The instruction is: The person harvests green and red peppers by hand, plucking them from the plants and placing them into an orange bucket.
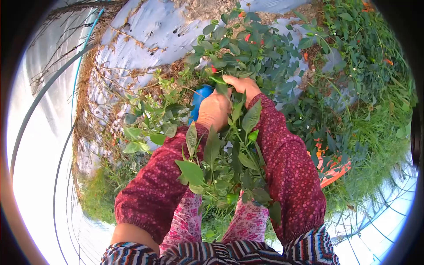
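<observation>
My left hand (215, 109) is closed in a fist among the pepper plants, its fingers turned away from view, so what it grips is hidden. Just behind it on the left shows a smooth blue object (201, 96), partly covered by the hand. My right hand (244, 87) is beside it, the thumb pressed at the end of a slender green pepper (217, 80). A red pepper (214, 69) hangs just above. Between my forearms rises a leafy pepper branch (238, 150) bearing a small green pepper (253, 135).
More pepper plants (265, 53) with red fruit stand ahead and to the right. Pale plastic mulch (145, 39) covers the soil ahead. An orange-red crate-like object (333, 170) lies in the grass at right. Curved hoops (39, 97) and plastic sheeting line the left.
</observation>
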`<control>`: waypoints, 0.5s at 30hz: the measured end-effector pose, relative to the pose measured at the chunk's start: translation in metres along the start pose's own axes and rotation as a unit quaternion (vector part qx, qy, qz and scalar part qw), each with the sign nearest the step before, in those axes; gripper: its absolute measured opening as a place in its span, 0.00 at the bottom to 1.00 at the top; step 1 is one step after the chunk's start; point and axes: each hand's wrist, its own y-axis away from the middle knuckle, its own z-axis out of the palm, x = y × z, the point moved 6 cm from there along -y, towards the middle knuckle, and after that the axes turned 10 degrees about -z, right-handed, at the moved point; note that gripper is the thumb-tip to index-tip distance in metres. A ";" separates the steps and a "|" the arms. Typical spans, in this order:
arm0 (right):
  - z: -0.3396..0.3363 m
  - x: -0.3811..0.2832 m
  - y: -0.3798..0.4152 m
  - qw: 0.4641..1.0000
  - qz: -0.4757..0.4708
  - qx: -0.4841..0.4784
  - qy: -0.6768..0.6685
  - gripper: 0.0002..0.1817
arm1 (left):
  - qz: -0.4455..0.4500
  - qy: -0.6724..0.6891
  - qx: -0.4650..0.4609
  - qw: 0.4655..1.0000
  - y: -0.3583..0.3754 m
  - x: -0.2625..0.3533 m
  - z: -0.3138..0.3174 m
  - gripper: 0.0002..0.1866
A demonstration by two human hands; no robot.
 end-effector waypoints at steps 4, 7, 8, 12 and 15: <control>-0.022 0.009 -0.007 0.996 -0.057 -0.044 0.054 0.28 | -0.234 0.302 -0.068 0.922 0.003 -0.038 -0.019 0.12; -0.036 0.018 -0.021 0.965 0.078 -0.032 0.247 0.34 | -0.190 0.264 -0.005 0.945 -0.010 -0.056 -0.044 0.09; -0.044 0.027 -0.027 0.965 0.078 -0.034 0.247 0.34 | -0.153 0.235 0.015 0.960 -0.014 -0.051 -0.050 0.09; -0.038 0.013 -0.024 0.950 -0.013 -0.060 0.306 0.32 | 0.121 0.033 0.068 0.990 -0.029 0.009 -0.057 0.10; -0.033 -0.004 -0.014 0.922 -0.057 -0.052 0.378 0.29 | 0.089 -0.213 -0.058 0.971 -0.042 0.020 -0.017 0.11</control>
